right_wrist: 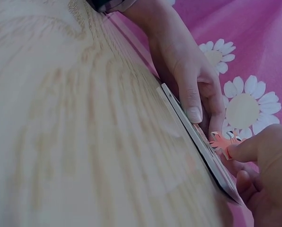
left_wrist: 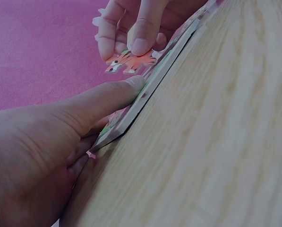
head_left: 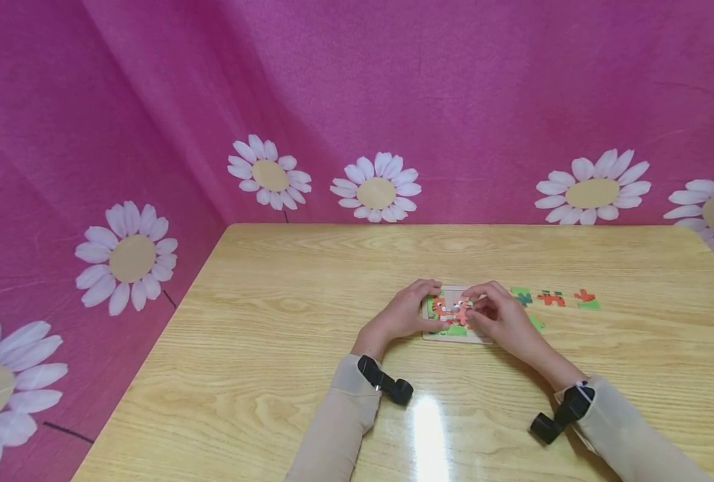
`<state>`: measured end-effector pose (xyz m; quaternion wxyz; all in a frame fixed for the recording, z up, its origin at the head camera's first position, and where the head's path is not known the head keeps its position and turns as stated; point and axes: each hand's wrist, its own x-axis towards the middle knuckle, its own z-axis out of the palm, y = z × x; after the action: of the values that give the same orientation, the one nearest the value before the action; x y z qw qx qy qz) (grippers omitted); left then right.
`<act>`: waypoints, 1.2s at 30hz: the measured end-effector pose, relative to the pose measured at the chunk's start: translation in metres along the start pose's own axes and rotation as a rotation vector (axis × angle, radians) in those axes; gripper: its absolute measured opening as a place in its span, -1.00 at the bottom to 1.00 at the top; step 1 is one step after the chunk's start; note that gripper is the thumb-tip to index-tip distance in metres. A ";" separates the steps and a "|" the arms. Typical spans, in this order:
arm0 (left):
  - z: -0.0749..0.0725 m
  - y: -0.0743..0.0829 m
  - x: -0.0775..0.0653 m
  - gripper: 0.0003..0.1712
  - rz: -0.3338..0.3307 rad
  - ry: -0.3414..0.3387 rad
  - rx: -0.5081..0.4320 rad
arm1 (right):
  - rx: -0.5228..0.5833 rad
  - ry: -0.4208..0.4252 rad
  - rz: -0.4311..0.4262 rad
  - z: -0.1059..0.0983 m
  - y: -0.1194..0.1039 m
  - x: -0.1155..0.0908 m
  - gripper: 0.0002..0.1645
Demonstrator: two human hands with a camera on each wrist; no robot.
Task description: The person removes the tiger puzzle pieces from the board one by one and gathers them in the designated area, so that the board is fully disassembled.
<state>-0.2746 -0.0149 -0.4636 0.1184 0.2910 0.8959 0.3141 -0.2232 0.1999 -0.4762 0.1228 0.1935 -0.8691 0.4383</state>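
A small wooden puzzle tray (head_left: 457, 339) lies on the table with orange-and-green animal pieces fitted at its left side. My left hand (head_left: 400, 312) grips the tray's left end, thumb along the near rim and fingers round toward the far side. Between right thumb and fingers I pinch an orange puzzle piece (left_wrist: 131, 61) with black stripes and a bit of white. The right hand (head_left: 506, 323) holds that piece over the middle of the tray, and it stands tilted above the rim in the right wrist view. Part of the tray's right side is hidden behind the right hand.
Right of the tray lie several loose pieces: a green one (head_left: 521, 296), an orange striped one (head_left: 551, 299), an orange-and-green one (head_left: 587, 299) and another green one (head_left: 537, 323) near the right hand. A pink flowered cloth (head_left: 471, 120) hangs behind the wooden table (head_left: 260, 375).
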 end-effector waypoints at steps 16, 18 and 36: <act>-0.002 0.002 -0.001 -0.20 0.018 -0.004 0.012 | -0.020 0.028 0.027 -0.014 0.003 -0.013 -0.66; -0.001 0.001 -0.001 -0.20 0.018 -0.004 0.013 | -0.026 0.037 0.023 -0.016 0.004 -0.015 -0.65; 0.001 0.000 0.000 -0.22 0.010 0.004 -0.010 | -0.069 0.072 0.014 -0.033 0.014 -0.029 -0.59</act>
<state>-0.2747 -0.0148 -0.4643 0.1166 0.2944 0.8930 0.3198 -0.2015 0.2408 -0.4779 0.1574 0.1674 -0.8801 0.4156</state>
